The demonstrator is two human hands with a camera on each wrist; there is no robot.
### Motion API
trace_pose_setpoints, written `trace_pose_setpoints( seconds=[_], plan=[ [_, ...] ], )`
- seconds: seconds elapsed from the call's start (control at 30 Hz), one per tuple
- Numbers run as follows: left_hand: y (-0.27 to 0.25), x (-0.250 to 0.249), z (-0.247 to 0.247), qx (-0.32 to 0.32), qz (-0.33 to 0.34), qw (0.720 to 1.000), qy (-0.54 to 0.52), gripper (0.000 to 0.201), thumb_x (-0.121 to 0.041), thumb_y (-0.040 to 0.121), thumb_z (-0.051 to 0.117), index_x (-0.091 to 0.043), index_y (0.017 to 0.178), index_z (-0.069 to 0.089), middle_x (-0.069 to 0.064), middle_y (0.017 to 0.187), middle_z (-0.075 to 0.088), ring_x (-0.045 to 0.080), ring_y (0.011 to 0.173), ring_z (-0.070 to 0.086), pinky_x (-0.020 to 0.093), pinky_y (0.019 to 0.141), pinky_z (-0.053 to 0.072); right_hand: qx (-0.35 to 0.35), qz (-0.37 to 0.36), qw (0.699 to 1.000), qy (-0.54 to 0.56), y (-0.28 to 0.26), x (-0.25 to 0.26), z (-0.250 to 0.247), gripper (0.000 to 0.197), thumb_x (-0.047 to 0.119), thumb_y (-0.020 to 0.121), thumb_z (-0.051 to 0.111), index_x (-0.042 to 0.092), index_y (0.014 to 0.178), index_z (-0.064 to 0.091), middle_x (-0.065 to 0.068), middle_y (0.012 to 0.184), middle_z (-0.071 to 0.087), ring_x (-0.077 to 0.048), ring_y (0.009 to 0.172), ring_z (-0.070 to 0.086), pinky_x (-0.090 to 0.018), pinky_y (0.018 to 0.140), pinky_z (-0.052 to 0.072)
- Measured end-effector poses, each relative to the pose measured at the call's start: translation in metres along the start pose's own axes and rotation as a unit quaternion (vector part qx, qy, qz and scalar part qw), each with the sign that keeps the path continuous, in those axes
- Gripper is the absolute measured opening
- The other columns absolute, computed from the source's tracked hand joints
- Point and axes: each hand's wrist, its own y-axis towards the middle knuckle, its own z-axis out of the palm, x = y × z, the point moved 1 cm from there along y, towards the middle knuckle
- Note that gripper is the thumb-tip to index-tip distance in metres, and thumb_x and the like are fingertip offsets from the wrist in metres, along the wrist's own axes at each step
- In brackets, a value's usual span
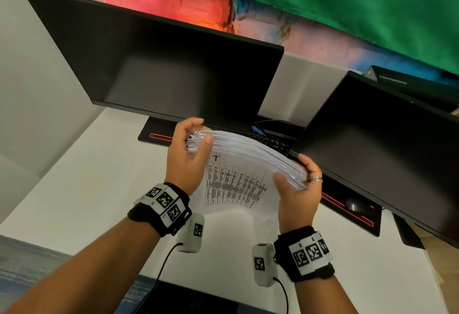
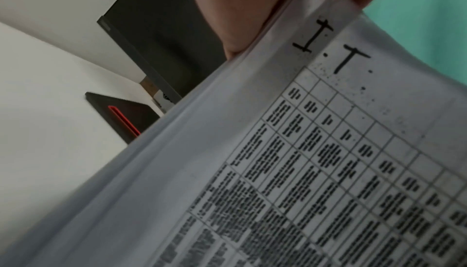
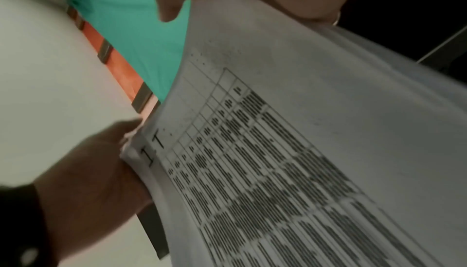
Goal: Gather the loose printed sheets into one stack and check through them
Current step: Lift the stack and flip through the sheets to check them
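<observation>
A thick stack of printed sheets is held in the air above the white desk, bowed upward, its facing page a printed table. My left hand grips the stack's left end, thumb on the near face and fingers behind, with the page edges fanned out there. At the right end my right hand grips it, thumb in front and ringed fingers at the back. A handwritten mark sits at the page's top corner by the left thumb.
Two dark monitors stand behind the hands, one at centre left and one at the right, each on a black base with a red stripe. A keyboard and a mouse lie under the stack's far side. Green cloth hangs behind.
</observation>
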Motion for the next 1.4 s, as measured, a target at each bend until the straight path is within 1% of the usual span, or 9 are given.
trace_pose_setpoints(
  seconds=[0.27,0.43,0.6,0.73,0.87,0.97,1.1,1.27,1.4],
  plan=[
    [0.013,-0.016,-0.026,0.139,-0.002,0.989,0.051,0.054,-0.032,0.087,0.073,-0.025,0.132,0.044,-0.008,0.1,0.063,0.007,0.089,0.065,0.022,0.079,0.053,0.048,0.019,0.992,-0.115,0.01,0.008,-0.002,0.021,0.016,0.076,0.08,0.019,0.095,0.071,0.007,0.089,0.076,-0.005,0.09,0.073,-0.021,0.077,0.06],
    [0.023,-0.043,-0.025,0.306,0.108,0.882,0.341,0.053,-0.068,0.072,0.068,-0.04,0.115,0.055,-0.017,0.1,0.069,0.007,0.087,0.063,0.034,0.079,0.055,0.213,-0.164,0.924,-0.274,0.018,0.067,0.026,0.01,0.02,0.082,0.081,0.019,0.086,0.071,0.012,0.082,0.072,-0.004,0.078,0.07,-0.023,0.068,0.058],
    [0.019,-0.028,-0.03,0.252,0.04,0.939,0.23,0.029,-0.048,0.082,0.07,-0.022,0.094,0.067,-0.006,0.079,0.072,0.016,0.074,0.067,0.041,0.068,0.055,0.107,-0.279,0.869,-0.395,0.025,0.066,0.035,0.045,0.04,0.074,0.081,0.029,0.115,0.066,0.01,0.124,0.059,-0.019,0.122,0.05,-0.049,0.107,0.04],
    [0.018,-0.023,-0.056,0.149,-0.068,0.977,0.139,0.019,-0.024,0.082,0.078,-0.024,0.1,0.07,-0.008,0.086,0.073,0.009,0.079,0.07,0.027,0.067,0.056,-0.102,-0.11,0.914,-0.378,0.012,0.019,0.004,0.09,0.043,0.064,0.088,0.026,0.141,0.047,0.002,0.152,0.032,-0.023,0.14,0.028,-0.056,0.114,0.031],
    [0.021,-0.019,-0.064,0.028,-0.162,0.983,-0.079,0.021,-0.01,0.085,0.074,-0.012,0.105,0.07,0.0,0.095,0.079,0.018,0.088,0.076,0.033,0.071,0.062,-0.018,0.106,0.954,-0.28,0.005,-0.018,0.0,0.126,0.032,0.063,0.093,0.024,0.158,0.011,-0.003,0.161,0.014,-0.02,0.145,0.022,-0.047,0.12,0.024],
    [0.02,-0.015,-0.051,0.017,-0.197,0.945,-0.261,0.04,-0.006,0.09,0.067,-0.003,0.129,0.059,0.017,0.123,0.069,0.036,0.113,0.067,0.051,0.091,0.055,0.058,0.206,0.976,0.04,0.009,-0.016,0.018,0.107,0.01,0.072,0.087,0.034,0.153,0.021,-0.003,0.148,0.05,-0.021,0.13,0.054,-0.047,0.109,0.043],
    [0.01,-0.003,-0.028,0.044,-0.254,0.896,-0.362,0.046,-0.011,0.098,0.057,-0.007,0.143,0.047,0.022,0.139,0.057,0.04,0.127,0.057,0.063,0.101,0.045,0.038,0.239,0.916,0.32,0.014,-0.001,0.041,0.091,0.025,0.069,0.089,0.023,0.148,0.044,-0.013,0.142,0.058,-0.035,0.128,0.058,-0.058,0.105,0.046],
    [-0.006,0.012,-0.02,0.066,-0.304,0.878,-0.363,0.049,-0.013,0.094,0.061,-0.011,0.142,0.049,0.017,0.138,0.06,0.036,0.126,0.058,0.061,0.103,0.044,-0.027,0.207,0.925,0.317,0.008,0.013,0.04,0.039,0.007,0.089,0.071,0.017,0.126,0.066,-0.014,0.13,0.067,-0.036,0.119,0.064,-0.062,0.103,0.046],
    [0.011,0.016,-0.041,0.037,-0.323,0.895,-0.305,0.056,-0.009,0.081,0.073,-0.007,0.135,0.056,0.014,0.128,0.067,0.034,0.119,0.063,0.048,0.09,0.057,-0.003,0.194,0.947,0.254,0.017,0.019,0.012,0.044,0.003,0.091,0.066,0.012,0.134,0.059,-0.013,0.128,0.068,-0.033,0.117,0.066,-0.06,0.099,0.05]
  ],
)
